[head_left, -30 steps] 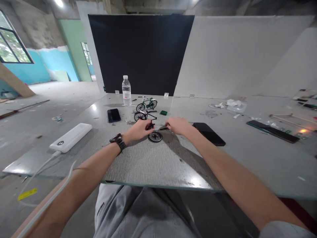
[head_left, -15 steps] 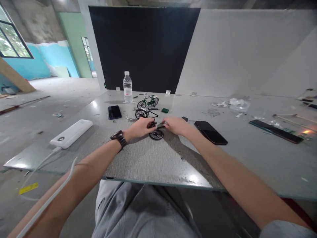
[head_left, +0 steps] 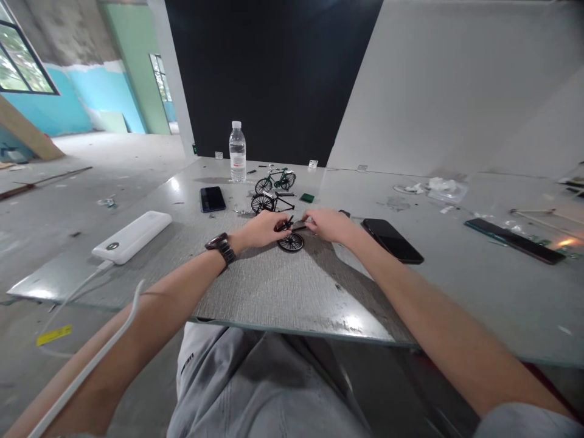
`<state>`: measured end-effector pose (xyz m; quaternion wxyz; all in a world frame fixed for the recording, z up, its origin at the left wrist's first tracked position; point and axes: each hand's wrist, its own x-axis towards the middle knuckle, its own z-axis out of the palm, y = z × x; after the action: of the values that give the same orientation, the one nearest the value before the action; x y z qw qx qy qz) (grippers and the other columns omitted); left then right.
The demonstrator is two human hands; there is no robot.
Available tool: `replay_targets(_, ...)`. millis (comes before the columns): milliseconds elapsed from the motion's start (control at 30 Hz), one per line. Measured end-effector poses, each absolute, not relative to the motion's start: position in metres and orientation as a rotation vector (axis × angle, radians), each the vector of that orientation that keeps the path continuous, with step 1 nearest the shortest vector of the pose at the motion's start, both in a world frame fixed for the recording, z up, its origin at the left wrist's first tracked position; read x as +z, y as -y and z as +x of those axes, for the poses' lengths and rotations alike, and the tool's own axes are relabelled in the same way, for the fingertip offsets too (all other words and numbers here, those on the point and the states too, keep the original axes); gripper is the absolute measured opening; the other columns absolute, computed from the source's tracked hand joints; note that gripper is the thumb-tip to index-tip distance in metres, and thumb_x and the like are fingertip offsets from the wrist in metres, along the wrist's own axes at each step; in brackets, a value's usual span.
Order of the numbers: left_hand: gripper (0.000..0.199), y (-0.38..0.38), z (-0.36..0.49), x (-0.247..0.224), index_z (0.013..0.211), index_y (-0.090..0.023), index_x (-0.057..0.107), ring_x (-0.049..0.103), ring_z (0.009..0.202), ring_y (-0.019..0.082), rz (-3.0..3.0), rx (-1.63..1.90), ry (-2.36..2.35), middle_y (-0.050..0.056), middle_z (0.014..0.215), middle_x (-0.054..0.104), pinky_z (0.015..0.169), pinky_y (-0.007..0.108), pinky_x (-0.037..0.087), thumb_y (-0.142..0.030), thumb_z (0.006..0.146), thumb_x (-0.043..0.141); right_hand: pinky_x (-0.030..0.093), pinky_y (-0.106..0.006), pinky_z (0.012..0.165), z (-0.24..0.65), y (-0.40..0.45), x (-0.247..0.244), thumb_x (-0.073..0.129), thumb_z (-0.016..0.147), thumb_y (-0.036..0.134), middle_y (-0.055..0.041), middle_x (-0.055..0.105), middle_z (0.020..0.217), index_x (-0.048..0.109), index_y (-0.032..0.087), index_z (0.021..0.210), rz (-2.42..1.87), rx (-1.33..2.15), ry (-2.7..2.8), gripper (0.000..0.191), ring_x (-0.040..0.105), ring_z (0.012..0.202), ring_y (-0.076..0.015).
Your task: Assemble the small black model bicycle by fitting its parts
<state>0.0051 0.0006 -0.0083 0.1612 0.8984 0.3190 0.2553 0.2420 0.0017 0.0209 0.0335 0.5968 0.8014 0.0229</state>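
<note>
My left hand (head_left: 261, 229), with a dark watch on its wrist, pinches a small black bicycle part (head_left: 283, 225) just above a loose black spoked wheel (head_left: 291, 243) that lies flat on the grey table (head_left: 274, 292). My right hand (head_left: 329, 225) grips a thin metal tool (head_left: 298, 226) whose tip meets that part. Just beyond my hands stands a partly built black model bicycle (head_left: 269, 202), and a finished green model bicycle (head_left: 276, 180) stands behind it.
A water bottle (head_left: 237, 152) stands at the back. A dark phone (head_left: 212, 198) lies left of the bicycles and another phone (head_left: 392, 239) lies right of my right hand. A white power bank (head_left: 132, 236) with a cable sits at the left. Small parts and bags lie scattered at the far right.
The view has tilted down a little, so everything sits slightly lower and nearer. My hands stay together over the wheel with only small finger movements.
</note>
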Motion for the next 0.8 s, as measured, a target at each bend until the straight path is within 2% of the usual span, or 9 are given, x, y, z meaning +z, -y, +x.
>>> replay_targets(200, 0.028, -0.001, 0.006, -0.011, 0.078, -0.021, 0.053, 0.05, 0.064, 0.016, 2.564, 0.696, -0.849, 0.0, 0.072, 0.058, 0.063, 0.033, 0.033, -0.037, 0.1, 0.06, 0.041, -0.032, 0.068, 0.243, -0.005, 0.018, 0.05, 0.106, 0.03, -0.0159, 0.077, 0.116, 0.07, 0.019, 0.133, 1.815, 0.065, -2.49, 0.035, 0.07, 0.097, -0.0287)
replay_targets(367, 0.022, 0.002, 0.006, -0.009, 0.083, -0.021, 0.06, 0.055, 0.067, 0.017, 2.526, 0.686, -0.839, 0.001, 0.076, 0.064, 0.063, 0.033, 0.035, -0.035, 0.1, 0.061, 0.036, -0.031, 0.064, 0.235, 0.001, 0.019, 0.047, 0.107, 0.027, -0.0157, 0.077, 0.109, 0.067, 0.018, 0.132, 1.773, 0.029, -2.514, 0.033, 0.069, 0.089, -0.0265)
replay_targets(500, 0.019, 0.004, 0.007, -0.006, 0.084, -0.02, 0.063, 0.057, 0.068, 0.018, 2.513, 0.67, -0.834, 0.001, 0.075, 0.065, 0.065, 0.033, 0.039, -0.033, 0.098, 0.061, 0.035, -0.031, 0.065, 0.23, 0.003, 0.017, 0.043, 0.107, 0.024, -0.0145, 0.076, 0.099, 0.066, 0.017, 0.13, 1.723, 0.032, -2.551, 0.033, 0.067, 0.081, -0.0243)
replay_targets(800, 0.016, 0.006, 0.008, -0.004, 0.083, -0.02, 0.064, 0.056, 0.064, 0.017, 2.461, 0.654, -0.839, 0.002, 0.074, 0.067, 0.064, 0.032, 0.04, -0.031, 0.096, 0.064, 0.033, -0.032, 0.065, 0.228, 0.005, 0.02, 0.042, 0.107, 0.025, -0.0134, 0.076, 0.097, 0.066, 0.016, 0.13, 1.74, -0.018, -2.529, 0.034, 0.062, 0.073, -0.0221)
